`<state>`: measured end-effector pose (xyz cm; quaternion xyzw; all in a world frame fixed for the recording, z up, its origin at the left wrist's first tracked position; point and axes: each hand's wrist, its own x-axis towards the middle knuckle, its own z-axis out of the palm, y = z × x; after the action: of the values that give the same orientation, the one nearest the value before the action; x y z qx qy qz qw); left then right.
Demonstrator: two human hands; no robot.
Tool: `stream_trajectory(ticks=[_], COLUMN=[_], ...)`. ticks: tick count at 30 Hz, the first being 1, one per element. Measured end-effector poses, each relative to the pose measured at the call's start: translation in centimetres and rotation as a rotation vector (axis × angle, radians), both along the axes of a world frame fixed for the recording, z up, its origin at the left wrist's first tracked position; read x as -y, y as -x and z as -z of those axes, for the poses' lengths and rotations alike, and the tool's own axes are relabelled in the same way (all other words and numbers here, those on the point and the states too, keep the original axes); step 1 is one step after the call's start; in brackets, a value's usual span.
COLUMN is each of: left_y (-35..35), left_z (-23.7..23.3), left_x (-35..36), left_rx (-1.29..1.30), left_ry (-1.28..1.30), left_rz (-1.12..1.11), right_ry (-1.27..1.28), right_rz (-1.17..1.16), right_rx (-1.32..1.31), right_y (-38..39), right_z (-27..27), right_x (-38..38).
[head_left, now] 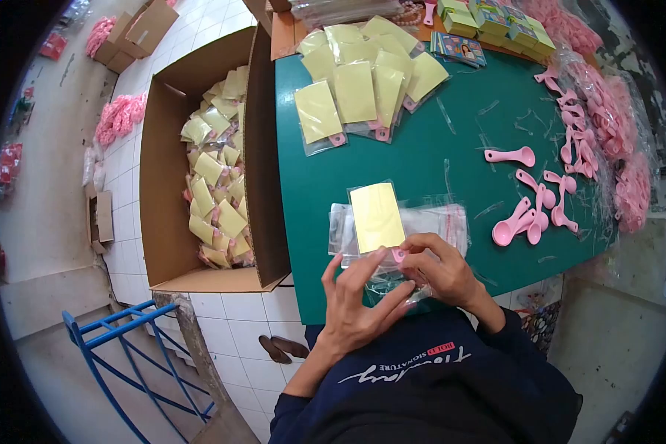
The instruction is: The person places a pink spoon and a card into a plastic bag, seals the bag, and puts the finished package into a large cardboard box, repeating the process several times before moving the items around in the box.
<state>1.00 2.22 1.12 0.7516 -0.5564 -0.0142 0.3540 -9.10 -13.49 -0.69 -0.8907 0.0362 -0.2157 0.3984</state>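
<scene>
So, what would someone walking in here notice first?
Most likely the green table, where the left hand and right hand grip a clear bag with a yellow card inside, at the near edge. Then the loose pink spoons scattered on the table's right side. A big cardboard box on the floor to the left is full of packed bags.
</scene>
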Motion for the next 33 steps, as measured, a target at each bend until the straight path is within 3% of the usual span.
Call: stream_trajectory(ticks=[3,7,13,16,22,25,28,33], left_y=[-0.4,-0.5,-1.5,-3.2,-1.9,-1.5,-1.1,-0.9], left_z=[0.9,2.0,2.6,3.8,2.4,1.6,1.1,2.1], left_x=[0.7,0.3,-0.2,-1.1,-0.6,-0.3,0.1,0.2], left_rx=[0.121,0.043,-0.176,-0.121,-0.508,-0.578,-0.685,-0.903], left_ry=[0.109,0.194,0.241,0.094,-0.021,-0.055,-0.094,-0.072], left_rz=[0.017,0.036,0.025,-0.024,-0.117,-0.117,-0.155,-0.233], right_ry=[-0.016,-0.036,-0.032,-0.152,-0.582,-0.893,-1.047,-0.993], right_rz=[0.058,0.120,0.020,0.008,0.057,0.134,0.200,0.343], right_rx=[0.016,0.027,0.065,0.000,-0.259,-0.196,-0.210,-0.232], right_y=[-0.2,-0.2,0.0,0.7,1.6,1.5,1.5,0.8], right_z=[0.4,0.2,0.3,0.8,-0.4,0.1,0.5,0.4], right_x=[-0.5,-0.5,0.3,0.7,1.2,0.3,-0.1,-0.7])
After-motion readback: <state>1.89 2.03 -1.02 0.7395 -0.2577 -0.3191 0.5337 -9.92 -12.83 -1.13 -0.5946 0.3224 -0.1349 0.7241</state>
